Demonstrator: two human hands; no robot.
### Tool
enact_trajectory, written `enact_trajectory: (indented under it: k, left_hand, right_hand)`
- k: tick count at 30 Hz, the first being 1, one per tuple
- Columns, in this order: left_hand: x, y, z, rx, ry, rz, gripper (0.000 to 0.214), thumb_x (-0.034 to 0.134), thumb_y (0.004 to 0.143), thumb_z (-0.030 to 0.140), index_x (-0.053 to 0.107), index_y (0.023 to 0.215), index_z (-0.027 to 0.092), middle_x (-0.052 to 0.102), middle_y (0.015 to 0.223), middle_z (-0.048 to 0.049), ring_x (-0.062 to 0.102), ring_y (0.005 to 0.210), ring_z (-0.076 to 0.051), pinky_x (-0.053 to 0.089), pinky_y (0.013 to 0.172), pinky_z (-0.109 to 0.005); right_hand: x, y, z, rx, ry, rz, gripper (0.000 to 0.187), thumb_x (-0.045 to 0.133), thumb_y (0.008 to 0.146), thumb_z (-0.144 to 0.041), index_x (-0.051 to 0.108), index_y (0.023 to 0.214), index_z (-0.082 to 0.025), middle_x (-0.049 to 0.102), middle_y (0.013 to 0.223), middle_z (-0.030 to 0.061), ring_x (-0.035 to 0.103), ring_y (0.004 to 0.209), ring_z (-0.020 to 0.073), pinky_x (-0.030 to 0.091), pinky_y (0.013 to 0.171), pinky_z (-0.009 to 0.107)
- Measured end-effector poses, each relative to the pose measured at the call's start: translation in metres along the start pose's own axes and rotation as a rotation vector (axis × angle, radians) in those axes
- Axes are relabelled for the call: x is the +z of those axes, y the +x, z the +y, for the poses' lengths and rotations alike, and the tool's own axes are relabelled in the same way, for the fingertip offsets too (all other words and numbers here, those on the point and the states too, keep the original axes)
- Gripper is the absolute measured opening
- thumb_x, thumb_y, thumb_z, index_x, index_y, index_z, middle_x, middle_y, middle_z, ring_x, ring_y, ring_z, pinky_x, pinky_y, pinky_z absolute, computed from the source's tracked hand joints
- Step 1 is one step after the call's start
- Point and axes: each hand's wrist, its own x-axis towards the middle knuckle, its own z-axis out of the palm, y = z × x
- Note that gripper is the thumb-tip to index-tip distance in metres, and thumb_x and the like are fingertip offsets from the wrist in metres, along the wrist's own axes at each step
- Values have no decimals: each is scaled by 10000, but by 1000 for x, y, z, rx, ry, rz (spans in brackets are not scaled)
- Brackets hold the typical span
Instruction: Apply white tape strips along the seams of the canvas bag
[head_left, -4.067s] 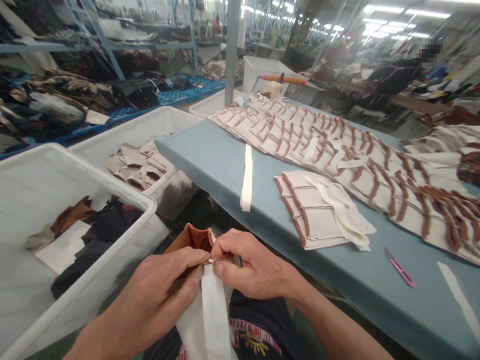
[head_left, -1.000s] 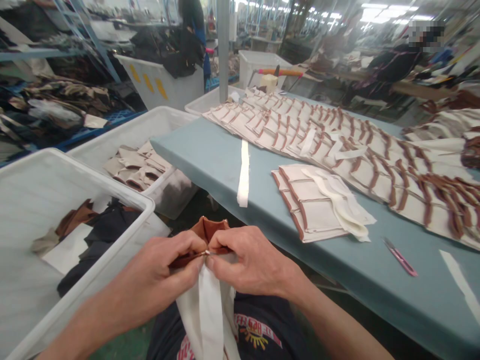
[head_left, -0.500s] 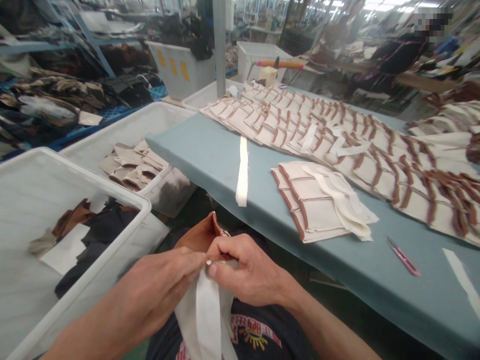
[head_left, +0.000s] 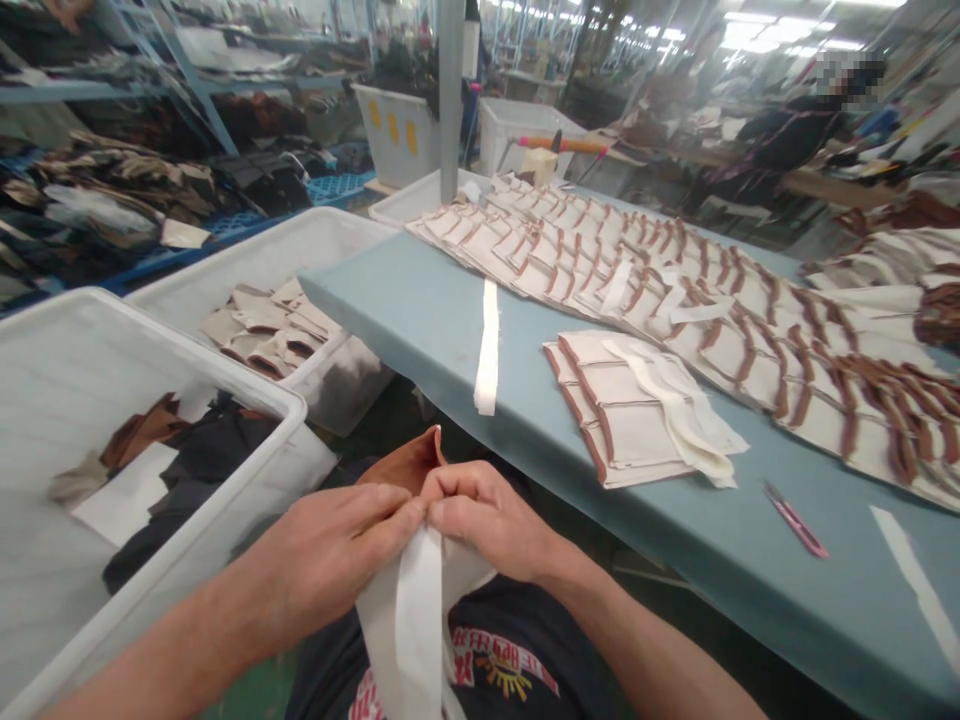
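Observation:
In my lap lies a fabric piece [head_left: 380, 610], cream on the outside with a brown flap [head_left: 405, 460] pointing up behind my fingers. A white strip [head_left: 420, 620] hangs down over it from where my fingertips meet. My left hand [head_left: 352, 540] pinches the piece and the strip's top end from the left. From the right, my right hand [head_left: 487, 515] pinches the same spot, thumb and fingers pressed together. The fingertips of both hands touch and hide the exact edge held. Pink-handled thread snips [head_left: 796, 520] lie on the table to the right.
The blue-green table [head_left: 390, 290] bears long rows of cream-and-brown pieces [head_left: 555, 250], a small stack [head_left: 645, 425] with strips on top, and a loose white strip [head_left: 487, 350]. White bins [head_left: 296, 410] with fabric pieces stand at left. A person sits at the far right.
Both hands have closed in tighter at the strip's top end, with the right thumb now pressed against the left fingertips. The view has shifted slightly.

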Motion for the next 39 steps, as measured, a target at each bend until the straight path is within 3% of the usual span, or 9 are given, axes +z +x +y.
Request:
enact_trajectory:
  k: [4,8,11,19,22,29,33,36,39]
  left_hand:
    - [-11,0,10,-23,-145,5,335,466,1127,80,613,1391,224,819,1042,-58,805,886,-190,638,823,-247]
    - [-34,5,22,-289,-276,-31,290,578,1103,157,654,1347,293,833,1125,14,806,964,-157,594,878,-191]
    - [-46,17,25,-431,-348,-145,221,482,1166,241,697,1126,277,796,1020,38,760,904,-141,554,813,-188]
    - [-55,52,11,-341,-489,-272,440,572,1167,461,601,801,220,634,749,54,587,698,-126,413,657,-242]
    - [-53,54,9,-360,-544,-315,437,537,1167,441,614,799,217,626,750,58,582,700,-123,410,677,-241]
    - [-34,57,11,-587,-603,-396,389,574,1067,390,475,728,227,460,711,65,445,656,-132,318,572,-257]
    - [-33,58,8,-589,-657,-410,408,527,1073,400,434,714,231,411,699,65,405,654,-134,306,570,-261]
    - [-36,59,11,-508,-622,-376,431,524,1111,412,465,728,223,447,695,66,441,658,-130,327,594,-261]
    - [-38,60,16,-442,-600,-356,421,515,1132,388,495,747,217,506,708,64,493,665,-122,362,623,-251]
  right_hand:
    - [2,-10,-13,-86,-201,1,100,616,787,-267,563,721,-214,458,611,-77,377,560,95,290,516,220]
    - [4,-21,-25,-387,-514,88,75,609,811,-187,612,740,-212,549,637,-66,461,568,104,372,583,240]
    - [3,-23,-27,-601,-733,159,108,598,835,-148,656,772,-213,660,685,-28,558,617,130,426,646,268]
    - [2,-26,-32,-772,-839,170,153,619,949,-171,631,805,-220,701,686,-15,568,591,131,432,625,279]
    - [1,-27,-28,-781,-790,194,138,606,928,-167,622,806,-230,685,657,-26,548,552,124,410,588,277]
    - [-6,-20,-9,-818,-887,273,141,592,944,-196,595,810,-238,692,663,-16,577,563,140,405,578,297]
    - [-6,-21,-6,-856,-943,297,140,587,931,-172,576,809,-240,683,671,-8,577,574,149,404,588,308]
    - [-8,-27,-16,-753,-764,225,122,576,926,-216,585,806,-231,681,703,-8,595,611,145,447,650,293]
    - [-12,-32,-28,-512,-562,99,257,531,1012,-283,568,765,-224,608,687,-29,547,604,121,421,613,254]
